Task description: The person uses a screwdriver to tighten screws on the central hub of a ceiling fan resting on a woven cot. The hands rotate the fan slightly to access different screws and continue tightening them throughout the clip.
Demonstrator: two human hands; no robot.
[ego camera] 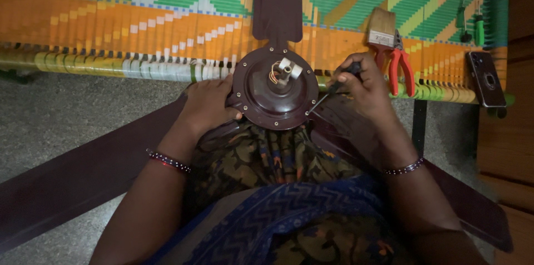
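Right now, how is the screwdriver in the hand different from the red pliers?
The screwdriver is thin and dark, while the red pliers are wider with two bright handles. The screwdriver is gripped by the right hand, its tip at the rim of the fan motor; the pliers lie untouched on the woven cot. Both are hand tools.

A flat wooden-handled paintbrush (381, 28) lay touching red-handled pliers (398, 65) on a colourful woven cot (139, 26). Green-handled screwdrivers (478, 28) lay near them. A dark smartphone (485, 78) rested face-down at the cot's right edge.
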